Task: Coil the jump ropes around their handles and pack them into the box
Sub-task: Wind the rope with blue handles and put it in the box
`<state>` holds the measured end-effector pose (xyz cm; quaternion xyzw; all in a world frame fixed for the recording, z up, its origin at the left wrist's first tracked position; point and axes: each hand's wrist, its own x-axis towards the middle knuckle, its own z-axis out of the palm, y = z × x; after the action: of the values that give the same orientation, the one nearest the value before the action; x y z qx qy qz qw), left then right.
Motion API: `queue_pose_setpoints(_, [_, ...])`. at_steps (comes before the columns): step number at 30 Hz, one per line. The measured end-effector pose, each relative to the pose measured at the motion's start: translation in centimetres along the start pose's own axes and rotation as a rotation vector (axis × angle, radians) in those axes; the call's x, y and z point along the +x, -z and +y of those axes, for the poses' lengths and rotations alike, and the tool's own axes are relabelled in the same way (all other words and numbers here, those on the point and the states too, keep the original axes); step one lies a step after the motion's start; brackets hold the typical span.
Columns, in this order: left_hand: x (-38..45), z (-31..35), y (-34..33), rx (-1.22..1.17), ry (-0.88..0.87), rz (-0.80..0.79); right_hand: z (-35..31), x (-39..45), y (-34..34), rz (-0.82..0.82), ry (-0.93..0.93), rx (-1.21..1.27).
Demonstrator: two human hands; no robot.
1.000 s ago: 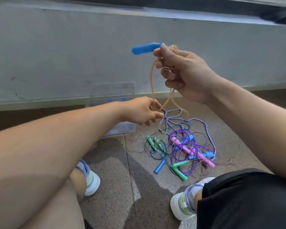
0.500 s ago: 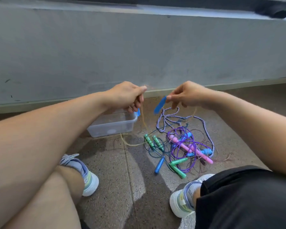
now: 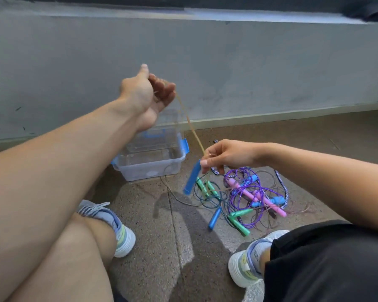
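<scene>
Tan rope [image 3: 192, 129] stretched taut between two raised hands, above the floor pile.

Left hand [image 3: 147, 92] up at 11 o'clock, fingers curled round the rope's upper end; right hand [image 3: 225, 154] lower at 4 o'clock from it, pinching the rope where it meets the blue handle [image 3: 192, 177] (dangling, tilted, off the floor). Clear box [image 3: 151, 162] open below the left hand, at 9 o'clock of the right. Tangled jump ropes [image 3: 247, 197] heaped at 5 o'clock under the right hand.

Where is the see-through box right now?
The box sits on the floor by the wall, left of the rope pile, below the raised left hand.
</scene>
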<state>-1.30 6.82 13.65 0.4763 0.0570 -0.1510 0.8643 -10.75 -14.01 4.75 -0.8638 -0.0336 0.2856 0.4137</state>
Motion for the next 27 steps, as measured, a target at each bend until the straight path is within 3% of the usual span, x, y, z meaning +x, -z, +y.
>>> queue_pose_setpoints(2, [0.6,1.4,1.2,-0.056,-0.034,0.061,1.9,0.1,0.1,-0.039,-0.076,-0.099])
queue_pose_setpoints(8, [1.9,3.5,6.0,0.154,0.059,0.285,6.4,-0.7,1.2,-0.052,-0.291,-0.324])
queue_pose_setpoints(10, [1.9,3.4,7.5,0.5,0.066,0.278,7.1,-1.0,1.6,-0.038,-0.31,-0.405])
queue_pose_setpoints(12, [1.7,2.8,9.3,1.043,0.116,0.208,7.5,-1.3,2.0,-0.044,-0.347,-0.431])
queue_pose_setpoints(14, [1.3,2.0,10.9,1.419,0.313,0.078,7.4,-1.5,2.0,-0.041,-0.359,-0.409])
queue_pose_setpoints(16, [0.3,1.3,11.6,1.64,0.553,-0.07,6.6,-1.5,1.7,0.012,-0.301,-0.317])
queue_pose_setpoints(17, [0.2,0.9,11.6,1.788,0.593,-0.152,5.8,-1.5,1.6,0.054,-0.251,-0.235])
queue_pose_setpoints(19, [-0.1,0.2,10.8,2.053,0.488,-0.299,3.5,-1.3,1.3,0.116,-0.159,-0.075])
queue_pose_setpoints(20, [-0.5,-0.2,9.9,2.043,0.4,-0.382,2.2,-1.2,1.1,0.128,-0.117,-0.024])
queue_pose_setpoints(24, [-0.9,-2.0,7.0,1.565,0.302,-0.588,-2.2,-0.4,0.4,0.158,0.015,0.096])
queue_pose_setpoints(27, [-1.2,-3.3,5.1,1.499,0.163,-0.651,-4.2,-0.2,0.4,0.175,0.084,0.234])
